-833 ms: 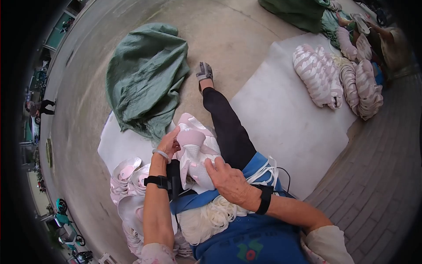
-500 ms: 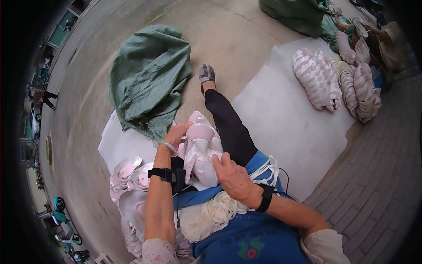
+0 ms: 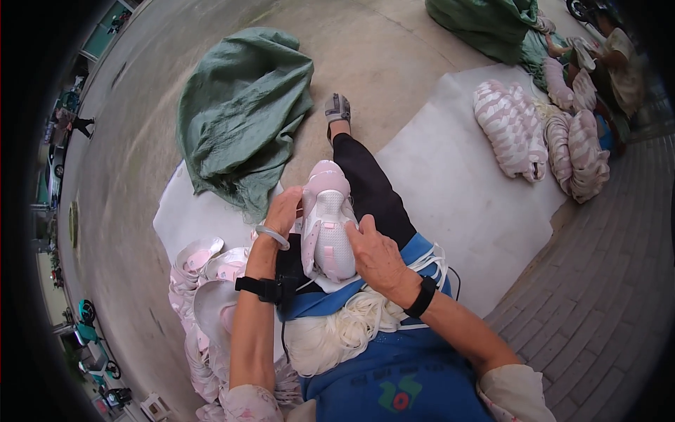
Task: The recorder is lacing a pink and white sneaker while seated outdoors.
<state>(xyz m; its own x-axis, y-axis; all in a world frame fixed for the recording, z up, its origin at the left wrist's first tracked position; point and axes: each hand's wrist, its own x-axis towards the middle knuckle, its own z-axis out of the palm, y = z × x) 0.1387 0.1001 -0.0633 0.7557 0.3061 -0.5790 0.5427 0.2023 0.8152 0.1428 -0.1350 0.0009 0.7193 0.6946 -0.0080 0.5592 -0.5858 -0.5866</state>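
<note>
A pink and white shoe upper (image 3: pixel 332 243) lies lengthwise over my lap, its rounded toe end toward me and its pink tongue and collar pointing away. At its left edge, my left hand (image 3: pixel 285 211) closes its fingers on the side near the collar. My right hand (image 3: pixel 380 257) grips the opposite edge with thumb and fingertips, partly hidden beneath the hand. A loose bundle of white shoelaces (image 3: pixel 341 330) rests on my blue apron (image 3: pixel 394 373), and more white laces (image 3: pixel 434 264) hang by my right thigh.
Nested pink and white shoe uppers (image 3: pixel 200 302) are heaped at my left. A crumpled green sack (image 3: pixel 242 116) lies ahead on the ground. Bundled uppers (image 3: pixel 510 133) sit on a white sheet (image 3: pixel 460 190) at right, near another person (image 3: pixel 622 70) and a second green sack (image 3: pixel 485 28).
The shoe upper has been turned from a tilted, rumpled position to lie straighter, top side up. Both hands have shifted slightly along its edges.
</note>
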